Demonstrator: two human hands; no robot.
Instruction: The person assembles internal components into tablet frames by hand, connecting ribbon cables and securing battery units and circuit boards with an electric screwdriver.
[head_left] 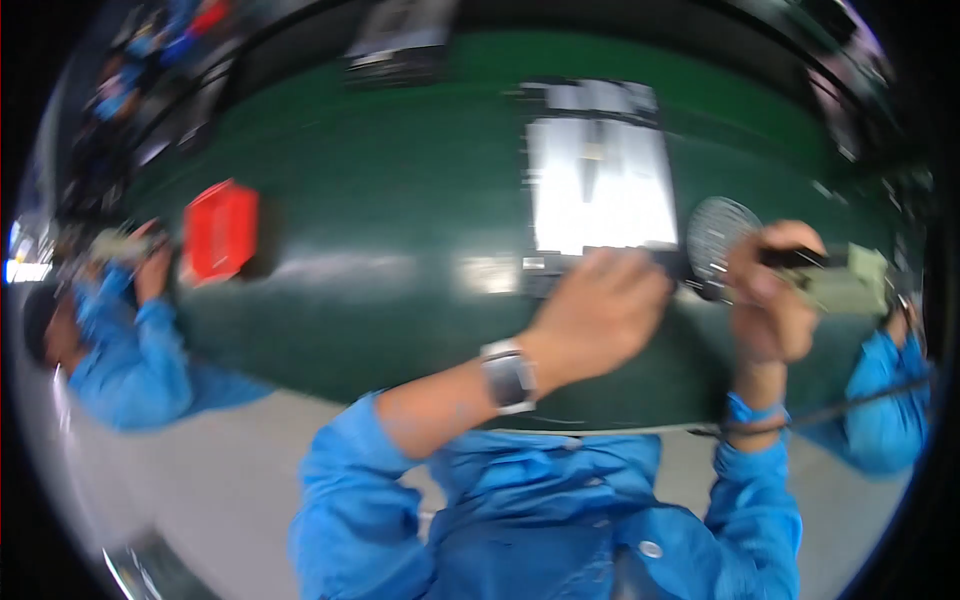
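Note:
My left hand [605,305] is at the near edge of a flat panel assembly [600,185] with a bright white face and dark borders. Its fingers are bent down and blurred against the dark near edge, so what they hold, if anything, is hidden. Farther right, my right hand [770,300] is raised with curled fingers, closed around something I cannot make out. A dark piece [795,257] shows at its fingers. Just beyond sits a pale green boxy object [850,282]; whether my hand holds it is unclear. Beside that hand lies a round, grey, mesh-like disc [718,238].
A red open bin [220,232] stands on the green tabletop [390,200] at the left. Another flat device [400,45] lies at the far edge. People in blue sleeves work on both sides [135,350], [885,390]. A dark cable [840,408] crosses my right wrist.

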